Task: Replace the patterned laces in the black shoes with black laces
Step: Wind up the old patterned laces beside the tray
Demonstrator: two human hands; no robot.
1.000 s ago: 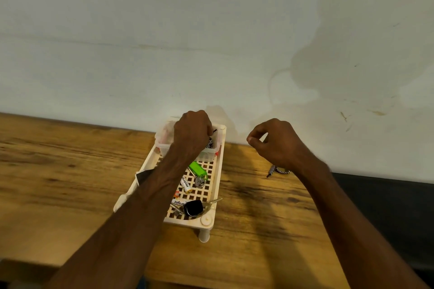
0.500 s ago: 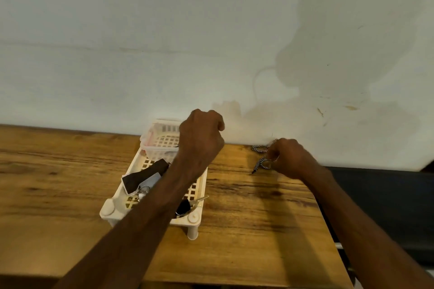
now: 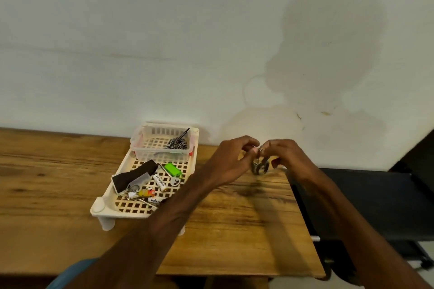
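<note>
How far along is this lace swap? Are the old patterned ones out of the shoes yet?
Looks done: one patterned lace lies coiled in the small clear basket. In hand: the left hand and right hand both pinch a second patterned lace, bunched above the table. Left: no shoes or black laces show here, so the relacing cannot be judged.

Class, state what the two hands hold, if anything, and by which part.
The left hand and right hand together pinch a coiled patterned lace at its top, and the loops hang below. Blur hides the exact grip.
</note>
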